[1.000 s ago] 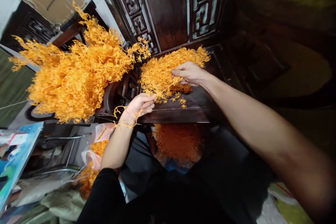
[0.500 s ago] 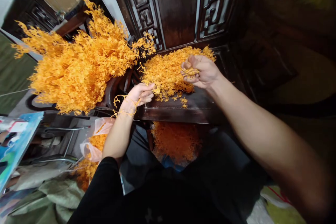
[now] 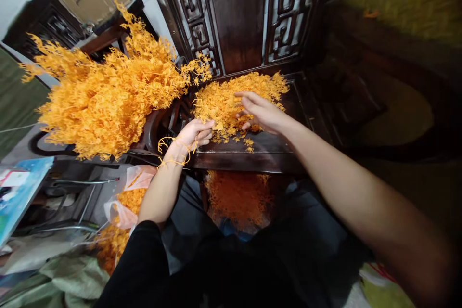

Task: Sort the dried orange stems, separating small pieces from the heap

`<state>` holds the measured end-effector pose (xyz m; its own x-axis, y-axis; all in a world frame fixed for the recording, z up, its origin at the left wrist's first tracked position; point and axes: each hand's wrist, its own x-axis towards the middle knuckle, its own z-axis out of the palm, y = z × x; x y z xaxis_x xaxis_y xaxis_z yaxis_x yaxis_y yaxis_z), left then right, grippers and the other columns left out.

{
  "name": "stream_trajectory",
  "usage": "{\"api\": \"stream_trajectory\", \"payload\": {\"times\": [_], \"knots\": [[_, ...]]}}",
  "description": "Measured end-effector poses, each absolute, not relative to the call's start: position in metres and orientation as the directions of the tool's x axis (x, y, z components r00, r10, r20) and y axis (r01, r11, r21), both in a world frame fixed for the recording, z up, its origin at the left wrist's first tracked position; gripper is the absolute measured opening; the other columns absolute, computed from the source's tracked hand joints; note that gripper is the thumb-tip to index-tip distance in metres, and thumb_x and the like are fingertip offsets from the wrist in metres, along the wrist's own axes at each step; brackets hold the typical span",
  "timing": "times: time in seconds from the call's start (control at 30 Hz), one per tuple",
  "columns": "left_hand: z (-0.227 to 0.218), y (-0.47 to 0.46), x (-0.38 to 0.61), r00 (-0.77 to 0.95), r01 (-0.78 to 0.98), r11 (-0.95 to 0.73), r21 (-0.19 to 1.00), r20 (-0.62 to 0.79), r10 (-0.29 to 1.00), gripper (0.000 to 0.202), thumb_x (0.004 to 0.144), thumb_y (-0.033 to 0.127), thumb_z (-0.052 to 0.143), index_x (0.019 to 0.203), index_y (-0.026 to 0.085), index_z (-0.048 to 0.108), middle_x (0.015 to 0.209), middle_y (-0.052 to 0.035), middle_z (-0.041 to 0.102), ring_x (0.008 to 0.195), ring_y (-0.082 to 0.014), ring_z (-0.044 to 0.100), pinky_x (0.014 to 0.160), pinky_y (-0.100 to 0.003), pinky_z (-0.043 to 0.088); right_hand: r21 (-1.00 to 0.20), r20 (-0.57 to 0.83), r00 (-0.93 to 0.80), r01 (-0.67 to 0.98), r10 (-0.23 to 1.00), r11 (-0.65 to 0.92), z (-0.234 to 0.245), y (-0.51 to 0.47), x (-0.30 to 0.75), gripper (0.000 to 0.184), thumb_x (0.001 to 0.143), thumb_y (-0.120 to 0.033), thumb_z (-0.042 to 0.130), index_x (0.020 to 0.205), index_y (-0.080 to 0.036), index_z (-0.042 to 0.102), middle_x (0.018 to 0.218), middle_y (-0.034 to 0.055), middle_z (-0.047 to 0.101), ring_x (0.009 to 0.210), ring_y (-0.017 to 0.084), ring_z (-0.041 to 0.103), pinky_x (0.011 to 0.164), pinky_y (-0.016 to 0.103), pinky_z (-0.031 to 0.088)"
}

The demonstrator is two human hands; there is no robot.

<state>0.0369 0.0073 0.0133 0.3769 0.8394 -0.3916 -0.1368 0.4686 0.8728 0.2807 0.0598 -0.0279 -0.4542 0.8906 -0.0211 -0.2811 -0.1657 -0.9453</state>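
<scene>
My left hand (image 3: 195, 134) pinches a piece of orange plastic foliage at the near left edge of a loose pile of small orange sprigs (image 3: 220, 94). Thin, curly orange stems (image 3: 166, 143) trail from it over my wrist. Above the right part of that pile is my right hand (image 3: 263, 113), its fingers apart and nothing seen in them. The pile lies on a dark wooden seat (image 3: 270, 147), and a few stray bits (image 3: 249, 143) rest near its front edge.
To the left, a big bushy heap of orange foliage (image 3: 101, 96) rises over the armrest (image 3: 153, 130). More orange pieces (image 3: 240, 197) sit below the seat, between my legs. A pinkish plastic bag (image 3: 140, 176) with orange stuff stands lower left. A carved wooden backrest (image 3: 240, 41) closes off the far side.
My right hand has let go of the orange piece it held and opened, moving slightly left and down. The left hand keeps its pinch in nearly the same place.
</scene>
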Motion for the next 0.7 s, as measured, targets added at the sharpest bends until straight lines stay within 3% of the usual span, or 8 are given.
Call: {"api": "stream_trajectory", "payload": {"times": [0.17, 0.3, 0.43, 0.5, 0.6, 0.7], "knots": [[0.009, 0.008, 0.032, 0.412, -0.2, 0.491, 0.848, -0.382, 0.827, 0.02, 0.086, 0.021, 0.074, 0.073, 0.012, 0.061, 0.038, 0.0102, 0.032, 0.034, -0.0033, 0.018, 0.032, -0.012, 0.018, -0.966, 0.125, -0.495, -0.257, 0.86, -0.008, -0.032, 0.058, 0.277, 0.104, 0.076, -0.029, 0.087, 0.164, -0.037, 0.032, 0.158, 0.0127, 0.047, 0.095, 0.02, 0.07, 0.061, 0.029, 0.065], [0.01, 0.005, 0.034, 0.47, -0.219, 0.586, 0.78, -0.442, 0.764, 0.029, 0.091, 0.017, 0.067, 0.066, 0.015, 0.053, 0.041, 0.009, 0.032, 0.034, -0.0032, 0.02, 0.032, -0.011, 0.018, -0.961, 0.178, -0.485, -0.273, 0.856, 0.045, -0.029, 0.062, 0.277, 0.122, 0.071, -0.025, 0.09, 0.168, -0.044, 0.018, 0.171, 0.0115, 0.027, 0.099, 0.019, 0.071, 0.064, 0.027, 0.065], [0.011, 0.0, 0.037, 0.501, -0.206, 0.639, 0.741, -0.481, 0.72, 0.029, 0.093, 0.013, 0.062, 0.066, 0.015, 0.051, 0.041, 0.0088, 0.031, 0.032, -0.0034, 0.02, 0.032, -0.011, 0.018, -0.949, 0.129, -0.576, -0.308, 0.807, -0.068, -0.028, 0.068, 0.275, 0.115, 0.078, -0.032, 0.085, 0.168, -0.043, 0.015, 0.166, 0.014, 0.037, 0.099, 0.021, 0.072, 0.063, 0.029, 0.064], [0.01, -0.001, 0.038, 0.509, -0.2, 0.648, 0.735, -0.487, 0.71, 0.028, 0.093, 0.013, 0.063, 0.067, 0.015, 0.052, 0.041, 0.009, 0.032, 0.032, -0.0033, 0.019, 0.032, -0.011, 0.018, -0.941, 0.109, -0.599, -0.32, 0.793, -0.112, -0.028, 0.073, 0.274, 0.103, 0.08, -0.032, 0.083, 0.166, -0.039, 0.026, 0.157, 0.0133, 0.049, 0.092, 0.018, 0.07, 0.057, 0.024, 0.059], [0.008, -0.003, 0.037, 0.519, -0.196, 0.65, 0.734, -0.485, 0.704, 0.029, 0.092, 0.015, 0.065, 0.066, 0.015, 0.052, 0.042, 0.0088, 0.033, 0.033, -0.003, 0.02, 0.032, -0.011, 0.018, -0.916, 0.116, -0.609, -0.372, 0.785, -0.153, -0.025, 0.078, 0.273, 0.08, 0.079, -0.027, 0.084, 0.153, -0.03, 0.053, 0.125, 0.0067, 0.069, 0.069, 0.008, 0.06, 0.047, 0.017, 0.046], [0.007, -0.004, 0.035, 0.52, -0.198, 0.647, 0.736, -0.481, 0.706, 0.029, 0.09, 0.016, 0.068, 0.067, 0.015, 0.052, 0.042, 0.009, 0.033, 0.033, -0.003, 0.02, 0.031, -0.011, 0.019, -0.911, 0.137, -0.634, -0.382, 0.761, -0.154, -0.019, 0.081, 0.276, 0.064, 0.075, -0.027, 0.088, 0.135, -0.019, 0.067, 0.08, -0.0028, 0.066, 0.055, 0.005, 0.049, 0.045, 0.017, 0.038]]}}
